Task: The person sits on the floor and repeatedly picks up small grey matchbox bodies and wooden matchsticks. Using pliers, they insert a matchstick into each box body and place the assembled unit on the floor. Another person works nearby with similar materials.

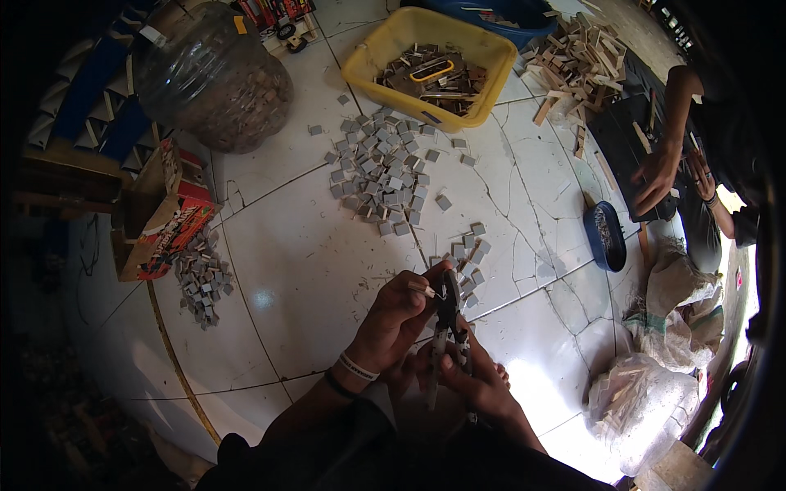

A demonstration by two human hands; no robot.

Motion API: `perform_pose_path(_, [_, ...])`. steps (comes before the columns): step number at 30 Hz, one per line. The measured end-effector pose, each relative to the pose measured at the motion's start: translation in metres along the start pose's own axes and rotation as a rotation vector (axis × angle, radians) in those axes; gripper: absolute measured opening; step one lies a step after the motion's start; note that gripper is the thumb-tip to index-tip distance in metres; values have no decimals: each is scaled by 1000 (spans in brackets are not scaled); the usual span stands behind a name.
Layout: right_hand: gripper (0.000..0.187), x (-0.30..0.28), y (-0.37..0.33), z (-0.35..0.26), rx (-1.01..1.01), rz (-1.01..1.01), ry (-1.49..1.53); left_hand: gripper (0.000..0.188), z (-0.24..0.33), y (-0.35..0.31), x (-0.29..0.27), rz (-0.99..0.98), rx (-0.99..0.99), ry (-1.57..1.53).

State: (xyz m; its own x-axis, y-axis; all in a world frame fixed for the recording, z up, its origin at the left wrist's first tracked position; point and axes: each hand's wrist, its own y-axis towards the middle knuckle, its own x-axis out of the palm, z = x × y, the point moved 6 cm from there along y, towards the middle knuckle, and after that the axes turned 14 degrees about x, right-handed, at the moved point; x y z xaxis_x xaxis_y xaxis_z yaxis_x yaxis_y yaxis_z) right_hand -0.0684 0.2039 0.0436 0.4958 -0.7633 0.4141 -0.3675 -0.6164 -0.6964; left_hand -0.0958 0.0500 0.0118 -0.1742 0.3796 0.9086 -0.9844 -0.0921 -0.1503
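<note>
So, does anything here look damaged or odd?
Yes: the white floor tiles to the right of the large pile of small grey pieces are cracked, with jagged, branching lines unlike the regular joints.

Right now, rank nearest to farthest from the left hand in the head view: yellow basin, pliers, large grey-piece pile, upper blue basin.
1. Pliers: just right of the left hand.
2. Large grey-piece pile: ahead.
3. Yellow basin: beyond the pile.
4. Upper blue basin: behind the yellow one.
</note>
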Motion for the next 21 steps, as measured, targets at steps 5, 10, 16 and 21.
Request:
perform_pose_path(5, [75, 2, 5, 5, 37, 32, 41, 27, 0, 0, -2, 16, 16, 54])
perform_pose_path(10, [69, -12, 7, 24, 378, 92, -163, 25, 1, -4, -9, 7, 1, 40])
perform_pose_path(16, [63, -27, 45, 78, 245, 110, -131, 25, -9, -5, -18, 4, -95, 114])
perform_pose_path(21, [55, -35, 48, 84, 129, 169, -106, 22, -16, -3, -17, -40, -132, 150])
